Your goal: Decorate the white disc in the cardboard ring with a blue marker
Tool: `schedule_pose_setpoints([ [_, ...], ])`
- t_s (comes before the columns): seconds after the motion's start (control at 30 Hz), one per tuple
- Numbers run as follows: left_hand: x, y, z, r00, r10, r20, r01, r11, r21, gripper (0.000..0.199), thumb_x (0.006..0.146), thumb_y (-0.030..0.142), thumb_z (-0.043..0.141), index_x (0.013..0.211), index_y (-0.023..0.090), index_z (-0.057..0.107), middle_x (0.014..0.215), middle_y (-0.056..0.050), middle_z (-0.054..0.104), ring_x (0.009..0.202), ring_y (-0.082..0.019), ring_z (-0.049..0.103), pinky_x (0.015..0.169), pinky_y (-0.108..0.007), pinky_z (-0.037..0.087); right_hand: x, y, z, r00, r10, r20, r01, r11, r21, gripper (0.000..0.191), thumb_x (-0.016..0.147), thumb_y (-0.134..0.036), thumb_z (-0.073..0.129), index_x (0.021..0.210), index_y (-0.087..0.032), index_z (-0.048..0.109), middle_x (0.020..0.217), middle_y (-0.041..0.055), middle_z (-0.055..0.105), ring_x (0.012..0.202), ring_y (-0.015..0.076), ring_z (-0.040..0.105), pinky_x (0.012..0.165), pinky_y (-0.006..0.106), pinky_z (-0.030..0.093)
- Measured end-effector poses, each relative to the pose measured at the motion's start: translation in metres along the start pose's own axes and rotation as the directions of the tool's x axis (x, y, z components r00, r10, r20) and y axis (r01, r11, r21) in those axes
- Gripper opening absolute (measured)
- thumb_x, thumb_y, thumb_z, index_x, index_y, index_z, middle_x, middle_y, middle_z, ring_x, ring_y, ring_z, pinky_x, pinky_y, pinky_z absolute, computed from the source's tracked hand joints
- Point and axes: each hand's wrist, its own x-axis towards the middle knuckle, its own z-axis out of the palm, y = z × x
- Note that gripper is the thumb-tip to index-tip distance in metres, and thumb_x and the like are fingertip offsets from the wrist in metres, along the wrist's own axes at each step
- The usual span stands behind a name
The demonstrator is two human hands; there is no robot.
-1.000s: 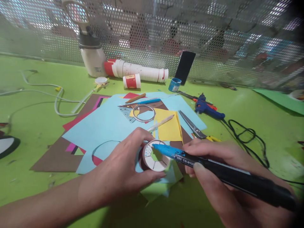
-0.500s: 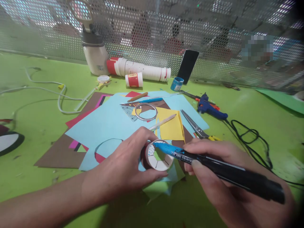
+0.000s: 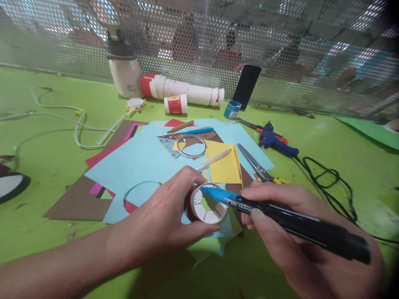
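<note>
A green bench point(image 3: 56, 162) surrounds the round white piece point(image 3: 201, 211); pale-blue paper point(image 3: 124, 160) lies beyond it. Left of the piece, the left hand point(image 3: 168, 207) curves its grip around the sides. To its right, the right hand point(image 3: 296, 255) pinches a black marker point(image 3: 296, 224) in a closed grip, blue tip at the piece's upper part, contact unclear. If the piece rolled, ink could cross the dividing lines; a brushing tip might smear the small blue dots point(image 3: 198, 197).

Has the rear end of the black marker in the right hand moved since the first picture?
Yes: the rear end of the black marker has shifted left and slightly up in view, judged against the blue glue gun.
</note>
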Motion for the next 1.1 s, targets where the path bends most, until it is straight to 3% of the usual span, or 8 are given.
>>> schedule_pose_setpoints([
  [0.23, 0.0003, 0.0009, -0.0005, 1.000, -0.013, 0.006, 0.013, 1.000, -0.004, 0.037, 0.080, 0.035, 0.073, 0.106, 0.023, 0.049, 0.108, -0.004, 0.065, 0.099, -0.025, 0.065, 0.078, -0.038, 0.055, -0.0006, -0.0022, 0.0001, 0.999, 0.047, -0.017, -0.047, 0.999, -0.004, 0.006, 0.083, -0.029, 0.068, 0.087, -0.029, 0.071, 0.073, -0.0072, 0.072, 0.061, 0.0062, 0.067, 0.059, 0.011, 0.052],
  [0.63, -0.0003, -0.0015, 0.0018, 1.000, 0.000, 0.005, 0.000, 1.000, 0.004, 0.039, 0.079, 0.035, 0.073, 0.107, 0.024, 0.049, 0.110, -0.004, 0.065, 0.100, -0.025, 0.065, 0.082, -0.040, 0.055, -0.0003, -0.0011, 0.0012, 1.000, 0.022, -0.021, -0.022, 1.000, 0.004, 0.008, 0.082, -0.023, 0.067, 0.088, -0.028, 0.071, 0.073, -0.0082, 0.072, 0.060, 0.0048, 0.066, 0.058, 0.010, 0.051],
  [1.1, 0.0021, 0.0013, -0.0005, 1.000, -0.022, 0.015, 0.022, 1.000, -0.007, 0.035, 0.080, 0.034, 0.072, 0.103, 0.023, 0.049, 0.108, -0.005, 0.066, 0.099, -0.025, 0.066, 0.082, -0.040, 0.054, -0.0013, -0.0024, 0.0011, 0.999, 0.012, -0.037, -0.012, 1.000, 0.004, 0.011, 0.081, -0.020, 0.067, 0.089, -0.026, 0.072, 0.074, -0.0033, 0.073, 0.061, 0.0117, 0.068, 0.054, 0.019, 0.053],
])
